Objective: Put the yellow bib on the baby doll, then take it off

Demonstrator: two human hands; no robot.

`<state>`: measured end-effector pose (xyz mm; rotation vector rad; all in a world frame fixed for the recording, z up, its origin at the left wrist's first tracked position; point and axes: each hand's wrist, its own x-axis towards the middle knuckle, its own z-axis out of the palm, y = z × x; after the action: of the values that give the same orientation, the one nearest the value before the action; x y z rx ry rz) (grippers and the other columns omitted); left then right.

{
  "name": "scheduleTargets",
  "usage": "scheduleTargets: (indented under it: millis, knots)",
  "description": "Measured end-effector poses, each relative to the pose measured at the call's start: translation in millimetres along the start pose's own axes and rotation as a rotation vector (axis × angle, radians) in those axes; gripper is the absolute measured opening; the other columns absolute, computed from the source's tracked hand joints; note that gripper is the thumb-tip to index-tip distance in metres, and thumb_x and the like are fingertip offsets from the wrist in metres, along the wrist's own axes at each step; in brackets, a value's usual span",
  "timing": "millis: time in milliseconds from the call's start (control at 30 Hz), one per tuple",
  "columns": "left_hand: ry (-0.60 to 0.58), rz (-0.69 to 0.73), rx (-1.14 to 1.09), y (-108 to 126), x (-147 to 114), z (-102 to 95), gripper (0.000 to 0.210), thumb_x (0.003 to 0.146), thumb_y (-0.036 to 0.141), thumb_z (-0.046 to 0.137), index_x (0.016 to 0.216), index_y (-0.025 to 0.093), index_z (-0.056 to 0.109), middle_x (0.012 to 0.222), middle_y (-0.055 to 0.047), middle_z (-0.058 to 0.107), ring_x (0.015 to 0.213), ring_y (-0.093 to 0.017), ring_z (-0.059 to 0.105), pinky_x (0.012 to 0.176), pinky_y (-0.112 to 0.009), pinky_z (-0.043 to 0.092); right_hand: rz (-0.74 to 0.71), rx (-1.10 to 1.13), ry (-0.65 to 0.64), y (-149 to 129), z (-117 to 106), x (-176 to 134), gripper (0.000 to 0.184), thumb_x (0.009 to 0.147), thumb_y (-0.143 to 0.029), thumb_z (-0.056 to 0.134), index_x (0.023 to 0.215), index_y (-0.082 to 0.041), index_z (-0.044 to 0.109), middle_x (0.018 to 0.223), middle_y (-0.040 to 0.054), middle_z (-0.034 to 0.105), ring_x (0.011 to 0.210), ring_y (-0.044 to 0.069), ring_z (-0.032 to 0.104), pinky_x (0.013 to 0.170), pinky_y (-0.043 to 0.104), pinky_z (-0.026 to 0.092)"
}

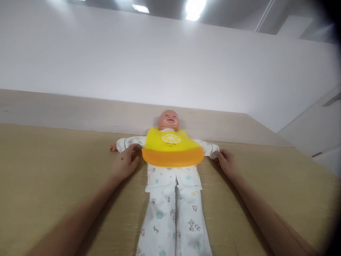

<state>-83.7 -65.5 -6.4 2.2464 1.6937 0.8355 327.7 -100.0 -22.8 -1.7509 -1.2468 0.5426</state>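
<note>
A: Where does the doll (172, 174) lie in front of you?

B: It lies on its back on the wooden tabletop (80, 163), midway between your hands, head away from you. Your view cuts off its trousers (161, 222) at the bottom edge, so its feet don't show.

A: What does your right hand (226, 161) have?

B: You pinch the cuff (214, 153) of the sleeve on that side. The doll's hand there is hidden, and your fingertips are partly tucked out of sight.

A: And your left hand (126, 161)?

B: Your curled fingers meet the other sleeve (139, 140), just beside the bib (172, 144). Whether you grip the cloth or only touch it, I cannot tell. Beyond your fingers, the doll's other hand (113, 147) pokes out of its cuff.

A: What else is covered from you?

B: The yellow bib, with its orange pocket (173, 157), hides most of the chest of the printed shirt (161, 177). Your forearms run out of the frame below.
</note>
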Motion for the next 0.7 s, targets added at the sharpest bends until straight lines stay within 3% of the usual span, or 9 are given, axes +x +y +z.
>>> scheduleTargets:
  millis: [300, 700]
  knots:
    - [-0.07, 0.052, 0.047, 3.0, 1.7, -2.3, 0.019, 0.08, 0.025, 0.045, 0.088, 0.02, 0.061, 0.088, -0.004, 0.068, 0.076, -0.019, 0.059, 0.066, -0.03, 0.042, -0.004, 0.006, 0.0, -2.0, 0.1, -0.2, 0.023, 0.076, -0.042, 0.049, 0.072, -0.02, 0.056, 0.058, 0.0022, 0.057, 0.051, 0.016, 0.05, 0.05, 0.029, 0.041]
    - [-0.08, 0.096, 0.075, 6.0, 0.4, -2.6, 0.017, 0.081, 0.025, 0.045, 0.085, 0.02, 0.061, 0.088, -0.004, 0.067, 0.075, -0.019, 0.058, 0.064, -0.029, 0.039, 0.009, -0.023, -0.001, -4.5, -1.0, -0.9, 0.023, 0.075, -0.04, 0.049, 0.075, -0.018, 0.057, 0.06, 0.0015, 0.058, 0.053, 0.016, 0.052, 0.053, 0.028, 0.041]
